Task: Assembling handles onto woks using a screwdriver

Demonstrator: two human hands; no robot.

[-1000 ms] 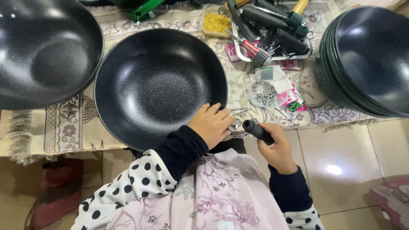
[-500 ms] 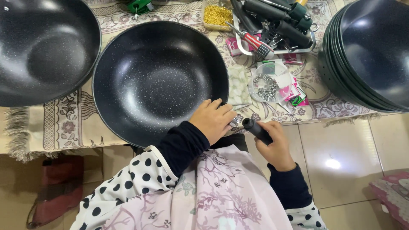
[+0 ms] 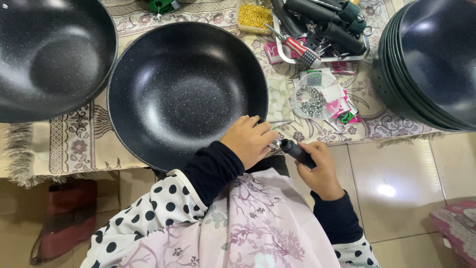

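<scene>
Compared with the frames a moment earlier, hands and pan sit almost as they did; only the view has drifted slightly, so the work at the pan rim is holding steady, not advancing visibly. The speckled black pan (image 3: 186, 94) lies on the patterned cloth (image 3: 74, 141), its near rim overhanging the cloth's edge toward the person. Left hand (image 3: 249, 140) rests on that near rim at its right side, fingers curled and pressing down on the rim; whether they pinch a small part, cannot tell. Right hand (image 3: 320, 168), just right of the rim, is clenched around a black handle (image 3: 297, 152) whose tip meets the rim beside the left fingers. Second pan (image 3: 49, 54) almost touches the pan's left edge; stack of pans (image 3: 431, 64) stands well right. Right of the pan: bag of metal rings (image 3: 311, 99), tray of tools (image 3: 322, 30). Open room only below the rim, over the tiled floor (image 3: 396, 183).
</scene>
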